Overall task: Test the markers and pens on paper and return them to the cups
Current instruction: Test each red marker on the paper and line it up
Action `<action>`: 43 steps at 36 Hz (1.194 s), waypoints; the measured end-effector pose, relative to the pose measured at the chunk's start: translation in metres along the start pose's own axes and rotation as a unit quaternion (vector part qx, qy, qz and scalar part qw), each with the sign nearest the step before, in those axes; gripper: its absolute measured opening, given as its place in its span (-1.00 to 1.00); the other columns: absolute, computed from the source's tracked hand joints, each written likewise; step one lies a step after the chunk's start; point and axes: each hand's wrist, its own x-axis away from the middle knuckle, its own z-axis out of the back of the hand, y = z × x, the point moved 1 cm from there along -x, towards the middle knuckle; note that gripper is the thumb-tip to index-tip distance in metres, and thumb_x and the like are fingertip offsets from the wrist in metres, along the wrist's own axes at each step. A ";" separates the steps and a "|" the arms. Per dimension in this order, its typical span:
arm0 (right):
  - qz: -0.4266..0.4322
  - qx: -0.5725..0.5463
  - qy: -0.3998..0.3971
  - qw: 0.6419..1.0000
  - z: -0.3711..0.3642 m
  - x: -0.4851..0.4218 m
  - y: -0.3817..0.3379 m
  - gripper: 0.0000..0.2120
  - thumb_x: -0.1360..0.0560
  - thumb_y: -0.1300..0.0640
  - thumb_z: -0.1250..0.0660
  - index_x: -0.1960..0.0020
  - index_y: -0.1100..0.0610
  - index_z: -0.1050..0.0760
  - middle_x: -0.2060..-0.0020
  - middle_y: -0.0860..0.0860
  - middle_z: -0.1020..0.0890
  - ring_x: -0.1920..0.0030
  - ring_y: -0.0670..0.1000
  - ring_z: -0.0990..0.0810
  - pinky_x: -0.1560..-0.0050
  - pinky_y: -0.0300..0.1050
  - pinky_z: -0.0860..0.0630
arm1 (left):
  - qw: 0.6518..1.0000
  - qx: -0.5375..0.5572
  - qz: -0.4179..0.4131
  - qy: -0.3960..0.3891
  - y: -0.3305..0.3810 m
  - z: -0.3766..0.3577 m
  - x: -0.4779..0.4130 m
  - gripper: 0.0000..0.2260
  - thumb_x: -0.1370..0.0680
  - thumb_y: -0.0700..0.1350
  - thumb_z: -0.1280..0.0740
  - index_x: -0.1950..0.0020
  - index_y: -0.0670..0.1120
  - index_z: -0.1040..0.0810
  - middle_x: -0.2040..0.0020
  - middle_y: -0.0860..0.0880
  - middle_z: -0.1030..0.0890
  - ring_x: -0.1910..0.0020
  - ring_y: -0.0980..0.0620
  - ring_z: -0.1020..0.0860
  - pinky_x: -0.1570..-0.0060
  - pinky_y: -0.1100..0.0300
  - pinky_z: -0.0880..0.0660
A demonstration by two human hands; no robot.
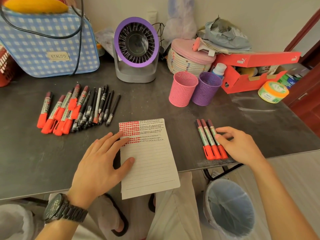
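Closest to us, the paper (152, 163) lies on the dark surface (155, 104), and its near edge hangs off a little. It is thin and we think it slides easily. Our left grip (102, 163) lies flat on its left side with the fingers spread, holding it still.

A bit to the right, three markers (210, 141) lie side by side, touching, with their orange caps toward us. Our right grip (239, 144) rests beside them. Its fingertips (218, 136) touch the marker nearest to it, but they do not close around it.

The markers look light, hard and smooth. They are round, so they may roll. We think the best place to pinch one is the middle of its body, not the cap, which might pop off.

Farther off on the left is a big pile of markers and pens (78, 110). Farthest away stand the pink cup (182, 89) and the purple cup (206, 88), touching. They look light and might tip.
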 end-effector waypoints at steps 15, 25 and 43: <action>0.046 -0.139 0.170 0.975 -0.014 0.037 -0.035 -0.85 -0.56 0.07 -0.39 0.03 -0.20 -0.59 0.18 -0.11 -0.62 0.18 -0.14 -0.57 0.11 -0.16 -0.49 | 1.000 -0.003 0.001 0.004 0.000 -0.001 0.001 -0.37 -0.54 0.41 -0.03 -0.55 0.19 -0.32 -0.59 0.21 -0.20 -0.60 0.12 -0.10 -0.59 0.04 -0.01; 0.191 -0.195 0.093 0.958 -0.088 0.071 -0.118 -0.83 -0.53 0.08 -0.39 -0.10 -0.12 -0.60 -0.01 -0.32 -0.63 -0.08 -0.19 -0.59 0.01 -0.41 -0.43 | 1.000 -0.001 0.001 0.015 0.001 -0.001 0.001 -0.40 -0.55 0.40 -0.07 -0.55 0.22 -0.30 -0.60 0.24 -0.16 -0.61 0.15 -0.05 -0.59 0.11 0.09; 0.216 -0.001 0.059 0.975 -0.130 0.063 -0.137 -0.68 -0.51 0.02 -0.45 -0.25 -0.02 -0.63 -0.31 -0.08 -0.58 -0.34 0.05 -0.51 -0.36 0.10 -0.37 | 0.972 0.186 0.025 0.139 -0.013 0.015 0.001 -0.64 -0.57 0.05 -0.32 -0.37 0.12 -0.47 -0.37 0.21 -0.44 -0.40 0.23 -0.36 -0.35 0.39 -0.28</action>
